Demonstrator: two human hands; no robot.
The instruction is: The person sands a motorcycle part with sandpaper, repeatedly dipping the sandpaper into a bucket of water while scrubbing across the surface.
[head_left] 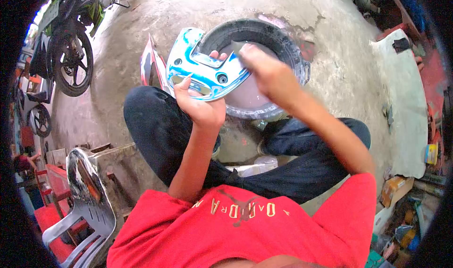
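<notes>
My left hand is closed round a curved blue and white panel with holes in it, its thumb at the lower opening and fingertips showing behind the upper edge. The panel is tilted over the left rim of a round black basin of cloudy greyish water. My right hand is closed at the panel's right end, above the basin, pinching a small dark grey sheet. Some of that hand is smeared by motion.
A red and white panel stands left of the basin. A motorcycle is at the upper left, a grey plastic chair at the lower left. A pale slab and a cardboard box lie right.
</notes>
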